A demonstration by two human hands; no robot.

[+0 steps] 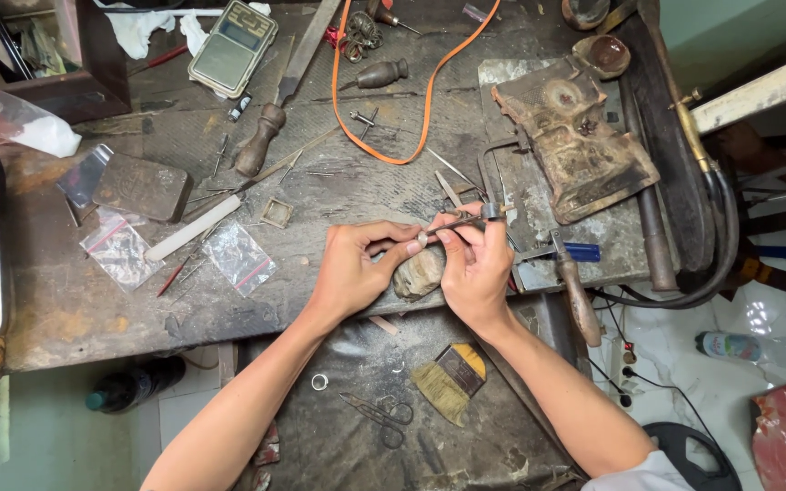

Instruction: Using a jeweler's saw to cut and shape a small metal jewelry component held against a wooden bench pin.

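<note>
A small metal piece [423, 238] is pinched by the left hand [357, 268] over the worn bench peg [418, 273]; a slim tool [462, 221] is gripped closed in the right hand [475, 268] — a slip could nick fingertips.

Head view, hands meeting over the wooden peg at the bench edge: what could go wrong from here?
1. The small piece is pinched only by the left hand fingertips; it could slip and drop into the cluttered tray below.
2. The slim metal tool in the right hand works right beside the left fingers, so a slip might nick them.
</note>
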